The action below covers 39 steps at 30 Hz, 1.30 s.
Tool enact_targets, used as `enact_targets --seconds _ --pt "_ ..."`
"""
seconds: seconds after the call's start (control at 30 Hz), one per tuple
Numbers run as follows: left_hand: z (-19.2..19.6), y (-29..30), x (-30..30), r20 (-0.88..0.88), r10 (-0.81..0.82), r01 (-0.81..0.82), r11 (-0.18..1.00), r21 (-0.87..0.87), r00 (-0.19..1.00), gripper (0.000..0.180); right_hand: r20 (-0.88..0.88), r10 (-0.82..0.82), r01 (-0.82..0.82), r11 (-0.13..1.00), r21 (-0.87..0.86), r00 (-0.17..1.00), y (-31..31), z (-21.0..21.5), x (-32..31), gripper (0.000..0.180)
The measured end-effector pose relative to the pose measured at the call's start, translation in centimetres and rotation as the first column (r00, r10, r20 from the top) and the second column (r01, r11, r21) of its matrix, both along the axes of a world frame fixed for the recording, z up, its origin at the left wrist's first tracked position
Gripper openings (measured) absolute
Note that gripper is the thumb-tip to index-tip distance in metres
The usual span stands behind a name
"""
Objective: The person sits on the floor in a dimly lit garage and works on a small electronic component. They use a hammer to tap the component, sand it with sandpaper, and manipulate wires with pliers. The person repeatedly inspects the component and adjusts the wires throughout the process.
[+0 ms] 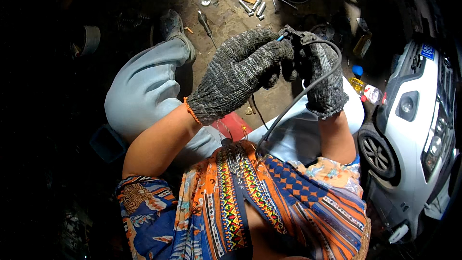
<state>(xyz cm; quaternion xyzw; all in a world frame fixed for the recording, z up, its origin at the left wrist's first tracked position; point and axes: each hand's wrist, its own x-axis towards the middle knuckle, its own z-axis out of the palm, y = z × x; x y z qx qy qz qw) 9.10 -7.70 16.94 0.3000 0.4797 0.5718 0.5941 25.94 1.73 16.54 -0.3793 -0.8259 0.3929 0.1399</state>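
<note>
Both gloved hands meet above the lap, the left hand (243, 70) curled with its fingertips pinching a small black connector (292, 33), the right hand (321, 74) closed around it from behind, apparently steadying it, while its cable (298, 97) trails down toward the shirt (269, 197).
</note>
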Motion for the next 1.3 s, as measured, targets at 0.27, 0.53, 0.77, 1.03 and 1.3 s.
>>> enact_targets --seconds 0.27,0.53,0.77,1.03,1.3 --pt "-0.3 -0.2 0.3 0.101 0.021 -0.014 0.998 -0.066 0.995 0.023 0.194 0.088 -0.11 0.989 0.104 0.977 0.4 -2.0 1.5 0.045" --pt "-0.2 -0.1 0.1 0.048 -0.008 0.011 0.998 -0.069 0.999 0.022 -0.031 -0.009 0.006 0.997 -0.079 0.999 0.3 -2.6 1.6 0.036" --pt "0.4 0.0 0.1 0.038 -0.005 0.007 0.998 -0.056 0.999 0.024 -0.161 0.073 -0.067 0.997 0.042 0.984 0.1 -0.4 0.0 0.024" --pt "-0.6 0.2 0.2 -0.098 0.043 -0.037 0.997 0.069 0.994 0.026 -0.215 -0.146 0.1 0.972 -0.214 0.966 -0.2 1.0 -1.2 0.026" --pt "0.0 0.1 -0.5 -0.137 -0.009 0.009 1.0 0.0 0.991 0.022 -0.204 -0.175 0.139 0.974 -0.18 0.963 -0.4 2.6 -2.3 0.019"
